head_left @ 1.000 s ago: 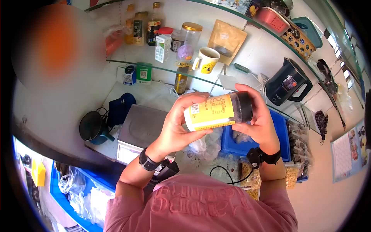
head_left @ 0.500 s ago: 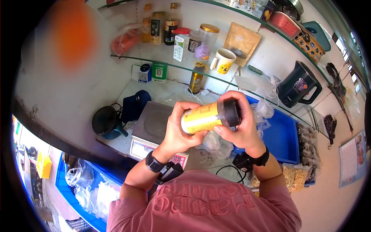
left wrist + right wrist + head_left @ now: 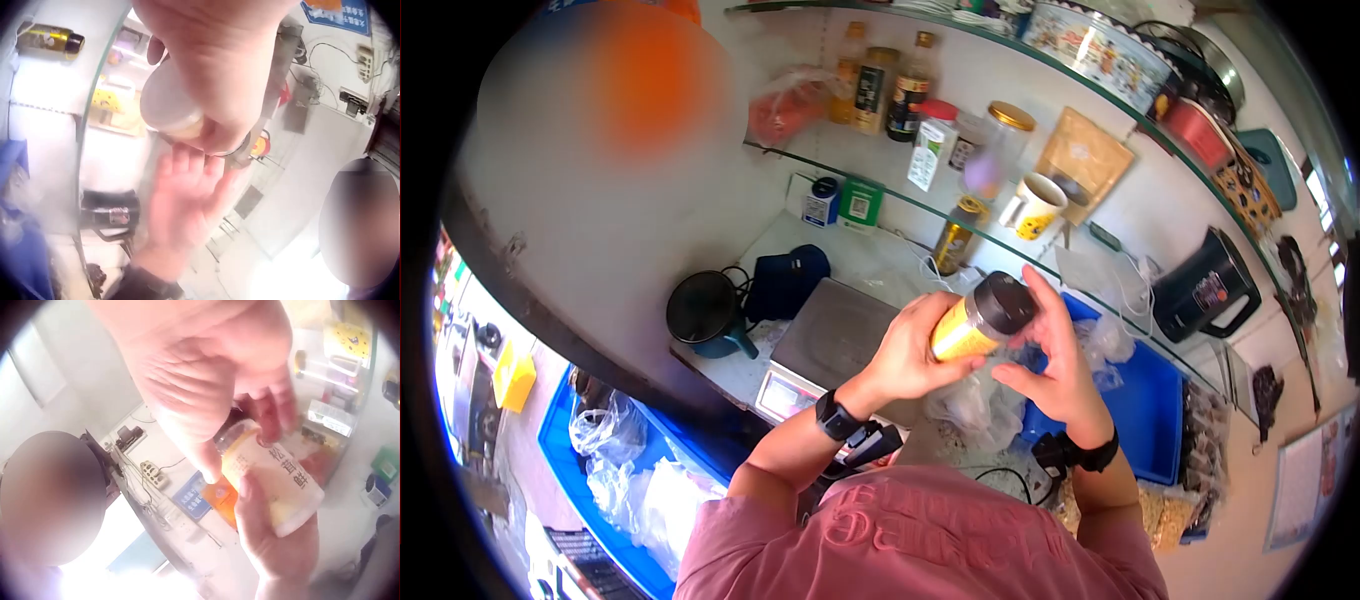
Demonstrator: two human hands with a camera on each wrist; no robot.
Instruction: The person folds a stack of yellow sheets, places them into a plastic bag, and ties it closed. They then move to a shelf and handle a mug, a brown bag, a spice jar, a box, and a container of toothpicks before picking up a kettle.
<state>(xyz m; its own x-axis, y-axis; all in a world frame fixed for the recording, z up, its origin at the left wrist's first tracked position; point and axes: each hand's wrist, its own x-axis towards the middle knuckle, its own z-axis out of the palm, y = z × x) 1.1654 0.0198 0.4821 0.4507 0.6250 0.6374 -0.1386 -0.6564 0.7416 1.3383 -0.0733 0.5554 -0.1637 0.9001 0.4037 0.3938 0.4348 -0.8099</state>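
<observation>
A seasoning jar (image 3: 966, 333) with a yellow label and a black lid (image 3: 1006, 302) is held up in front of the chest, tilted so the lid points up and to the right. My left hand (image 3: 908, 352) grips its body, thumb on the near side. Beside the lid, my right hand (image 3: 1062, 368) has its thumb and fingers spread apart. The left wrist view shows the jar's pale base (image 3: 165, 103) and the open palm of the right hand (image 3: 181, 203). Dark characters on the label (image 3: 284, 465) face the right wrist camera.
Below the hands are a scale (image 3: 832, 322), crumpled plastic bags (image 3: 975, 412) and a blue bin (image 3: 1157, 405). A glass shelf (image 3: 880, 185) behind carries bottles, jars and a mug (image 3: 1038, 207). A black kettle (image 3: 1210, 290) stands at the right, a dark pot (image 3: 703, 310) at the left.
My right hand has let go of the lid, its fingers now spread. The jar has tipped, lid end up towards the head camera. The head view has shifted, so the surroundings sit further right.
</observation>
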